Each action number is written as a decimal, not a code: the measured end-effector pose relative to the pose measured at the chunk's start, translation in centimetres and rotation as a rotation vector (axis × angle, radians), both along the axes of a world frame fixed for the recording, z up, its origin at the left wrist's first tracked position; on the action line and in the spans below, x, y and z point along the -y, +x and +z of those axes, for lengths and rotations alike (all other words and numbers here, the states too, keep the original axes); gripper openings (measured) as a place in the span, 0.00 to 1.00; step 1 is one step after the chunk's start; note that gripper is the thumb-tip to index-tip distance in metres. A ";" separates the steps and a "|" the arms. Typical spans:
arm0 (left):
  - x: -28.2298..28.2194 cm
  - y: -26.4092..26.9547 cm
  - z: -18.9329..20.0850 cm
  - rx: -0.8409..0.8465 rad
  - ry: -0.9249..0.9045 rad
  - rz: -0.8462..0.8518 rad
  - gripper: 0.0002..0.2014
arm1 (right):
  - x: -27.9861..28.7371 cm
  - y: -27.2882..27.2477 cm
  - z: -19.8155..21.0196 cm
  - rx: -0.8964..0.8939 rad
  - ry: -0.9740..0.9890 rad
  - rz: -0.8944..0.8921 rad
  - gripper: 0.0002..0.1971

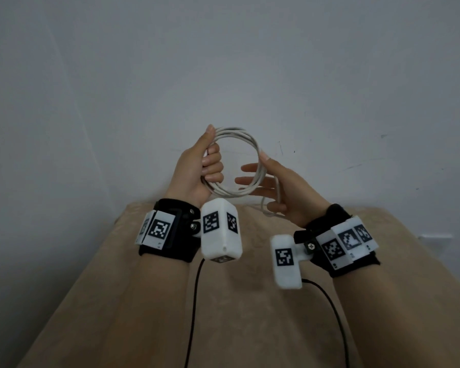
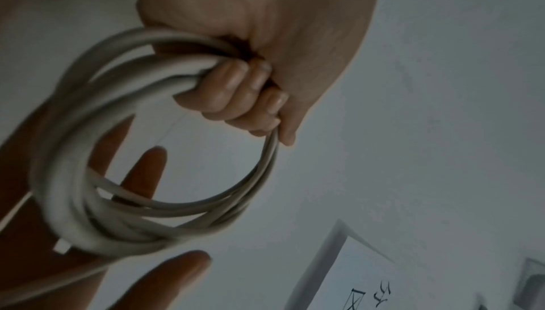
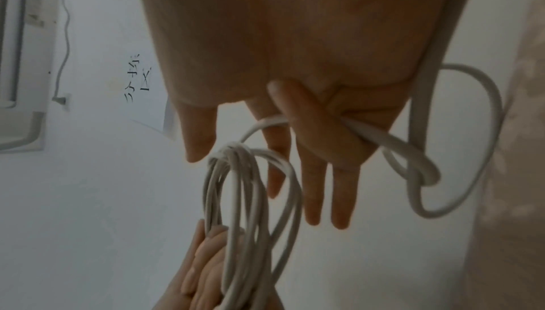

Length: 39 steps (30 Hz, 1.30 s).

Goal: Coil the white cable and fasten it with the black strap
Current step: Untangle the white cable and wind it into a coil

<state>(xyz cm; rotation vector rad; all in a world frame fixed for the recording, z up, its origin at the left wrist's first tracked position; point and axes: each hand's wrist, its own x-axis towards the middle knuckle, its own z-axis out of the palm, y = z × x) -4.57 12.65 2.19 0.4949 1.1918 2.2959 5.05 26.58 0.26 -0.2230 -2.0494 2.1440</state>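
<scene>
Above the beige-covered counter (image 1: 250,288), the left hand (image 1: 205,166) is clenched round several finished loops of the white cable (image 1: 234,193) and holds them up as a ring. The right hand (image 1: 284,187) has most fingers spread, with one finger hooked round the loose tail (image 3: 380,136), which trails toward the counter. Coiling looks mostly done, though that tail needs winding on. The black strap is nowhere visible, and fastening is not yet begun.

Two hands are counted, a left hand (image 1: 197,168) and a right hand (image 1: 287,192), along with one white cable (image 1: 233,131), two black wristbands (image 1: 175,205) (image 1: 332,215), two white marker boxes (image 1: 221,232) (image 1: 287,258), two black cords (image 1: 194,301) (image 1: 337,320) and one sheet of paper (image 2: 353,275) bearing writing.
</scene>
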 end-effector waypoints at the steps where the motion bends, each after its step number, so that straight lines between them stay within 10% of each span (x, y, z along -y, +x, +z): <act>1: 0.0 0.0 0.0 0.027 0.038 -0.011 0.23 | 0.1 -0.2 -0.1 -0.036 -0.028 0.009 0.23; 10: -0.2 0.1 -0.4 0.041 -0.074 -0.052 0.21 | -0.5 -0.5 -0.5 -0.235 -0.300 0.063 0.13; 25: 0.0 1.4 -0.8 -0.642 -0.943 -0.231 0.26 | -0.4 0.1 -0.8 0.077 0.409 0.232 0.15; 39: 2.2 -1.1 -0.2 -0.332 -0.566 0.389 0.21 | -4.4 1.0 -1.1 -0.032 0.580 -0.157 0.10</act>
